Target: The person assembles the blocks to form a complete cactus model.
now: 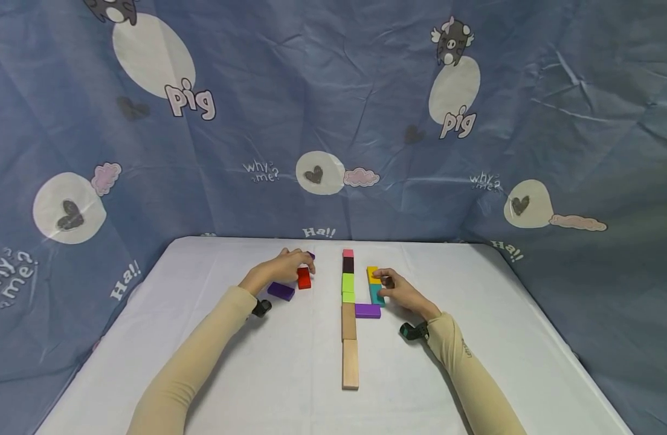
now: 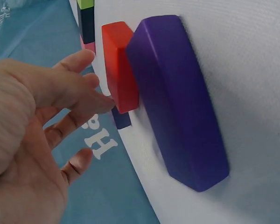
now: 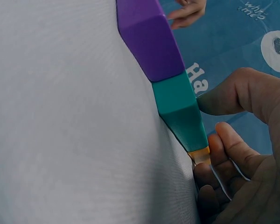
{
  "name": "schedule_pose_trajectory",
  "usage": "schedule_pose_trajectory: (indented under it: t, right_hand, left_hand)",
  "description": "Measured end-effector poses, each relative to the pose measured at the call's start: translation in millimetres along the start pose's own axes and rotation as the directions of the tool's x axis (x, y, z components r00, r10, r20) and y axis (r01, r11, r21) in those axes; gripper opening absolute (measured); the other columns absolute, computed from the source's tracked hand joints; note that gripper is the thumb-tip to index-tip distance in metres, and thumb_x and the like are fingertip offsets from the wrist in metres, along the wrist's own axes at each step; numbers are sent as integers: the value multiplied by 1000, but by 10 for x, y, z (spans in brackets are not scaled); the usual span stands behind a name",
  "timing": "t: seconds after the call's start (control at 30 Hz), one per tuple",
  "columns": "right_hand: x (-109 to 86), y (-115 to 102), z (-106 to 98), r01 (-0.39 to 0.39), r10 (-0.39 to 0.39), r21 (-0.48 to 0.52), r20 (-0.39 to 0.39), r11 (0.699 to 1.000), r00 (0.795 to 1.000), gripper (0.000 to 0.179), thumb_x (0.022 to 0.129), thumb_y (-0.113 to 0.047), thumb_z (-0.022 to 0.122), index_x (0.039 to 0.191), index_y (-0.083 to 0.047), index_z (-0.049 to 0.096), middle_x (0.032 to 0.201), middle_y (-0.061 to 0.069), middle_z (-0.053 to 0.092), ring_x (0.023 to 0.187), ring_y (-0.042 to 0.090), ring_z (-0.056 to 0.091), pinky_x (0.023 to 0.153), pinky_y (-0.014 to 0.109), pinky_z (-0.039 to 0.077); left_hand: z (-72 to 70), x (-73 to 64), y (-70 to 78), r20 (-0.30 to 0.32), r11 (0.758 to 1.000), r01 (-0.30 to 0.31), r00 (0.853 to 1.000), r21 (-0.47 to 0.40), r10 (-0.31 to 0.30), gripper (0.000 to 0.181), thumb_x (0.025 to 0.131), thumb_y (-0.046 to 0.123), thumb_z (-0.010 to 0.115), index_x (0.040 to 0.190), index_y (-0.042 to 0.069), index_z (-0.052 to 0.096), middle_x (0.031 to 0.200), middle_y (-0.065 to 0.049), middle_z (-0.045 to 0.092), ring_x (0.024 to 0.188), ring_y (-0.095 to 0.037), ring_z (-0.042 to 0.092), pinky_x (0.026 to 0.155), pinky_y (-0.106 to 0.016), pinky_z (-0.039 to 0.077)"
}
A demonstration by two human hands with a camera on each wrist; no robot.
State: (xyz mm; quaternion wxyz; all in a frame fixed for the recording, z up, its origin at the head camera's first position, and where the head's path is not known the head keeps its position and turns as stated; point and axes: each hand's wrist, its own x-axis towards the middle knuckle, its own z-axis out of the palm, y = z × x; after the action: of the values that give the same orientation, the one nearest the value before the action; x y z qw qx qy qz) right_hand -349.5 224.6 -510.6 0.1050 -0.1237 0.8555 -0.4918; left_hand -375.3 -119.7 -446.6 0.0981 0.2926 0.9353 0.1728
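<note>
My left hand (image 1: 287, 264) is over the far left part of the table, its fingers loosely bent beside a red block (image 1: 304, 278). In the left wrist view a fingertip lies close to the red block's edge; contact is hard to tell. A dark purple block (image 2: 177, 102) lies nearer, and another purple block (image 2: 121, 120) shows partly behind the fingers. My right hand (image 1: 404, 292) is beside a teal block (image 1: 376, 295) and a yellow block (image 1: 373, 275), set end to end. Its thumb touches the teal block's side, and its fingers reach the yellow one.
A straight row runs away from me: a light wooden block (image 1: 350, 364), a brown block (image 1: 348, 321), lime green blocks (image 1: 347, 283), a black block (image 1: 348, 264) and a pink block (image 1: 348, 253). A purple block (image 1: 368, 311) juts right from it. White cloth (image 1: 290, 374) covers the table.
</note>
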Motion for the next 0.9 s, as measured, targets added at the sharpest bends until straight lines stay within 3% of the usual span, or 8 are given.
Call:
schedule_pose_trajectory:
  t: [0.13,0.3,0.6,0.9]
  right_hand:
    - [-5,7,2,5,-5,-1,11,1000,1000,49,85,-8,65,131,-5,47,134,15,49,115,28,45,101,43,35]
    - [-15,-4,0,3,-3,-3,14,1000,1000,50,86,-8,65,132,-6,46,134,15,49,116,28,44,101,43,35]
    - [-28,-27,-14,21,-21,-2,7,1000,1000,50,85,-8,66,131,-5,47,134,16,49,115,29,46,100,43,36]
    - [-26,-19,-4,17,-17,0,9,1000,1000,50,85,-7,66,131,-6,47,135,16,50,117,29,46,102,45,36]
  left_hand:
    - [39,15,-29,-12,1000,-6,1000,24,6,36,76,-3,67,105,17,71,110,-1,64,99,-18,49,99,-47,25]
    - [82,55,-27,-65,995,48,997,84,-43,30,73,16,79,102,13,70,94,1,66,89,-15,52,93,-44,30]
    - [95,106,18,-63,987,98,994,123,-91,25,75,23,79,97,15,69,88,2,61,85,-16,50,91,-41,32]
    - [150,48,-86,-81,994,95,993,49,-91,34,77,28,76,107,14,70,94,1,64,92,-17,51,98,-46,30]
